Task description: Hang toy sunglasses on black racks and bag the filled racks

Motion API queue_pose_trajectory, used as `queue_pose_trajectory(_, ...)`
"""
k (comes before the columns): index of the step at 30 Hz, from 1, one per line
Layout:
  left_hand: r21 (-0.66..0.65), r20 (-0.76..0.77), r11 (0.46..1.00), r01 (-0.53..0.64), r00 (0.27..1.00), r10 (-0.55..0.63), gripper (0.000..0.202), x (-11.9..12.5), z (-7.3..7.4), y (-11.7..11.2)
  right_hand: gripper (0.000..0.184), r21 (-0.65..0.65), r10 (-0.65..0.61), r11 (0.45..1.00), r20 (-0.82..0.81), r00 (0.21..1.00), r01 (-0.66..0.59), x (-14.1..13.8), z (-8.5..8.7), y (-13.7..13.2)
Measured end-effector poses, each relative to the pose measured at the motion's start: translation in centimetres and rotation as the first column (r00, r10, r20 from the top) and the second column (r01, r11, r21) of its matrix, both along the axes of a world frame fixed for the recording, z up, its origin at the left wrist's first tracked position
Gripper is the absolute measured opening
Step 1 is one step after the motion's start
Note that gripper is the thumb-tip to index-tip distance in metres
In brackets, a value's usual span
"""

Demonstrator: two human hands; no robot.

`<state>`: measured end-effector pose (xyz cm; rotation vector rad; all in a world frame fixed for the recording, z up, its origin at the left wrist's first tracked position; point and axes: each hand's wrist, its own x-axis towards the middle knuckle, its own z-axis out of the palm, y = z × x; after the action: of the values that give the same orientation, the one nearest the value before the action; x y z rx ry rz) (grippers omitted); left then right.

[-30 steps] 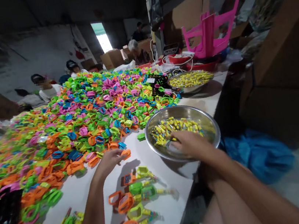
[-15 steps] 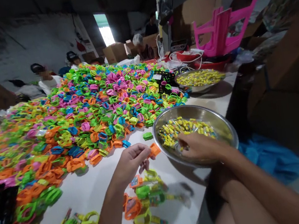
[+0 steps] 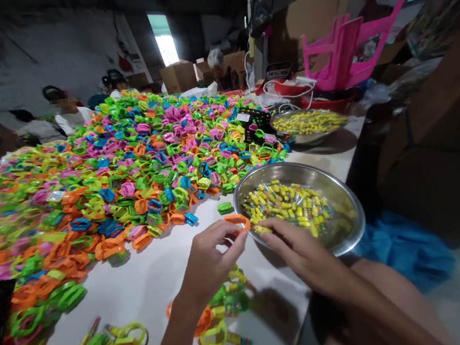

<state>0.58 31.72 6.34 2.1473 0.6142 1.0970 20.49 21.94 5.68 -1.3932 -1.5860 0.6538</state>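
Observation:
An orange plastic toy watch (image 3: pixel 240 220) is pinched between the thumb and fingers of my left hand (image 3: pixel 213 255), just off the near rim of a steel bowl (image 3: pixel 355 229). My right hand (image 3: pixel 298 248) is closed on a small yellow wrapped tube (image 3: pixel 260 229), its tip pointing at the watch. Inside the bowl lie many more yellow wrapped tubes (image 3: pixel 289 201). Below my left hand, a row of toy watches with yellow tubes through them, such as a yellow-green one (image 3: pixel 214 336), lies on the white table (image 3: pixel 143 287), partly hidden by my forearm.
A large heap of colourful toy watches (image 3: pixel 147 161) covers the far side. One green watch (image 3: pixel 224 207) lies beside the bowl. Further back stand a second bowl (image 3: pixel 310 137) of yellow pieces and a pink stool (image 3: pixel 345 50). Several people sit beyond the heap.
My right hand has come out of the bowl with a yellow tube and moved left, close to my left hand. The orange watch has been turned so its loop faces up.

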Motion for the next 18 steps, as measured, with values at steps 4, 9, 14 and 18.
queue_pose_trajectory(4, 0.256, 0.026, 0.967, -0.002, 1.000, -0.005, 0.009, 0.6, -0.3, -0.3, 0.031, 0.042, -0.015, 0.999, 0.007, 1.000, 0.015, -0.5, -0.2, 0.3)
queue_pose_trajectory(9, 0.334, 0.002, 0.943, -0.001, 1.000, 0.000, 0.012, 0.7, -0.6, -0.3, 0.028, 0.089, -0.050, 0.995, 0.016, 0.999, 0.048, -1.0, -0.4, 0.5)
queue_pose_trajectory(14, 0.359, -0.008, 0.933, -0.018, 1.000, 0.022, 0.012, 0.6, -0.9, -0.4, 0.028, 0.088, -0.117, 0.989, 0.007, 0.993, 0.116, -1.1, -0.6, 0.6)
queue_pose_trajectory(18, 0.415, -0.054, 0.910, -0.025, 0.997, 0.052, 0.010, 0.8, -1.1, -0.4, 0.027, 0.081, -0.116, 0.990, 0.000, 0.993, 0.116, -1.2, -0.7, 0.7)
